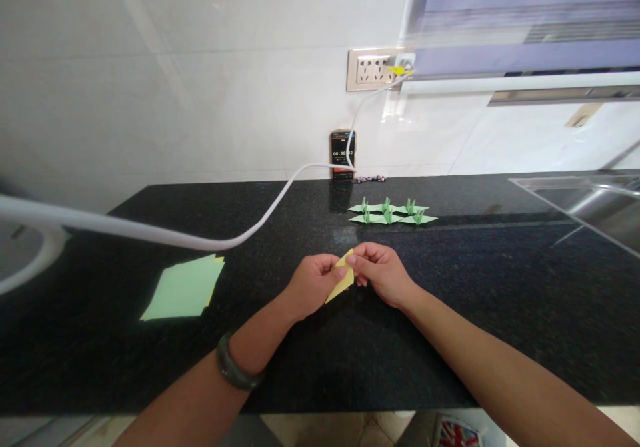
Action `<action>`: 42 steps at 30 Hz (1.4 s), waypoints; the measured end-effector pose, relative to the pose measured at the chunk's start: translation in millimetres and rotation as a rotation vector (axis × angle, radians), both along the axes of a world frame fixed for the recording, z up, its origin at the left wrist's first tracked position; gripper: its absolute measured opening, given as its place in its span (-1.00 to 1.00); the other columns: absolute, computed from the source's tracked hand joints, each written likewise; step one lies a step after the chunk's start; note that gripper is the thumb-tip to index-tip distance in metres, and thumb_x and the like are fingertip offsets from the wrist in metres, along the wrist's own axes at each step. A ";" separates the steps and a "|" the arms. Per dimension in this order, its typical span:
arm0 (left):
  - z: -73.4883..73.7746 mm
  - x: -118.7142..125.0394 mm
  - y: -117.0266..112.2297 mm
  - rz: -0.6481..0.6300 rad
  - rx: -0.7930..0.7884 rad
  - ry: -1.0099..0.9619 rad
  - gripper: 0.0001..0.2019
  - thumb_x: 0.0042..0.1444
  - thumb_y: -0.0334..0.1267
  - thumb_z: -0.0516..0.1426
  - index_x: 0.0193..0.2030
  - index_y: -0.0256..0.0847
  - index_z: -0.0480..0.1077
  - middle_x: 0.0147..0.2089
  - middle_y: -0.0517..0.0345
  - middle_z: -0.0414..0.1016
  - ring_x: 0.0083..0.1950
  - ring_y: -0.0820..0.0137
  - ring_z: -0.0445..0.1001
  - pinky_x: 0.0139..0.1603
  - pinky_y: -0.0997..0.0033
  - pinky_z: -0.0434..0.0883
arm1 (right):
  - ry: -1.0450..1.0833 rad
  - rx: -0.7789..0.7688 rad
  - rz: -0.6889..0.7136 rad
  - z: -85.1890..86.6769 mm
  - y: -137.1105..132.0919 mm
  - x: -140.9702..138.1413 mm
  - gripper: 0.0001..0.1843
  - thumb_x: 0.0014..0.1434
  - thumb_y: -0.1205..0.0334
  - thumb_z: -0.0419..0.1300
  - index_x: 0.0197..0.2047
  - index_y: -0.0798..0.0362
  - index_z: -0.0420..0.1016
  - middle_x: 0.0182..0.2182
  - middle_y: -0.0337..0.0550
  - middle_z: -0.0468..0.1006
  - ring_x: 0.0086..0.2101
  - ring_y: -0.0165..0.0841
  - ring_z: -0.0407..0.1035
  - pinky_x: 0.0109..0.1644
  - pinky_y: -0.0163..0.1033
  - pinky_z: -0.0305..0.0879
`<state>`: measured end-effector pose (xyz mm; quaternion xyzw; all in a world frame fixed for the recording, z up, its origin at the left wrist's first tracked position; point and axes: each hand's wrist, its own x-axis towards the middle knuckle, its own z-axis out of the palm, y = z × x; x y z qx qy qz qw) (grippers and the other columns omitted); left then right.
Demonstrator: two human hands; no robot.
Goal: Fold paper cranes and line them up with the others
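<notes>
Between my two hands is a small folded piece of yellow paper [341,288], held above the dark countertop. My left hand [315,284] pinches it from the left, thumb on top. My right hand [379,270] grips its upper right edge between thumb and fingers. The fingers behind the paper are partly hidden. Beyond my hands, several folded green paper cranes [387,217] stand in two rows. Off to the left lies a stack of green paper sheets [185,288], with yellow edges showing beneath.
A phone [343,155] showing a timer leans against the tiled wall. A white cable [265,217] runs from the wall socket [373,69] past the phone and across the left side. At the right is a metal sink [607,210]. The black countertop [475,300] ends near me.
</notes>
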<state>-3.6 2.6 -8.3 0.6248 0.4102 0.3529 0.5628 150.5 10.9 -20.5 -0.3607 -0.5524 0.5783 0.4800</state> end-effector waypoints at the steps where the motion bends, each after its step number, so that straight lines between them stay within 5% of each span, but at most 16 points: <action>1: -0.1 0.1 -0.1 0.001 -0.007 -0.007 -0.77 -0.01 -0.15 0.07 -0.41 -0.31 0.38 -0.52 0.20 0.39 -0.54 0.55 0.26 -0.53 0.57 0.17 | 0.004 0.003 -0.005 -0.1 0.1 -0.2 -0.80 -0.02 0.16 0.19 -0.48 0.14 0.37 -0.67 -0.33 0.35 -0.70 -0.61 0.12 -0.64 -0.46 0.02; 10: -3.6 -0.2 0.0 0.056 -0.052 -0.011 -0.73 -0.03 -0.09 0.08 -0.44 -0.32 0.35 -0.55 0.20 0.36 -0.57 0.57 0.23 -0.58 0.58 0.14 | 0.015 0.027 0.004 -0.3 0.2 -0.4 -0.79 0.04 0.15 0.14 -0.40 0.14 0.42 -0.63 -0.30 0.35 -0.67 -0.59 0.15 -0.60 -0.43 0.07; 33: 0.1 1.0 -1.5 -0.041 -0.075 -0.016 -0.74 -0.02 -0.12 0.08 -0.39 -0.33 0.38 -0.54 0.20 0.37 -0.57 0.57 0.26 -0.59 0.58 0.16 | 0.015 0.008 0.097 0.3 3.7 6.4 -0.77 0.06 0.16 0.12 -0.25 0.11 0.43 -0.64 -0.33 0.31 -0.67 -0.59 0.10 -0.60 -0.42 0.00; 42: -0.3 3.4 0.6 0.029 -0.236 -0.250 -0.77 -0.14 -0.22 0.19 -0.33 -0.31 0.36 -0.46 0.15 0.46 -0.45 0.47 0.42 -0.41 0.48 0.34 | 0.036 0.050 -0.011 1.5 6.2 7.2 -0.80 0.03 0.16 0.16 -0.33 0.12 0.39 -0.63 -0.33 0.32 -0.67 -0.59 0.12 -0.61 -0.42 0.05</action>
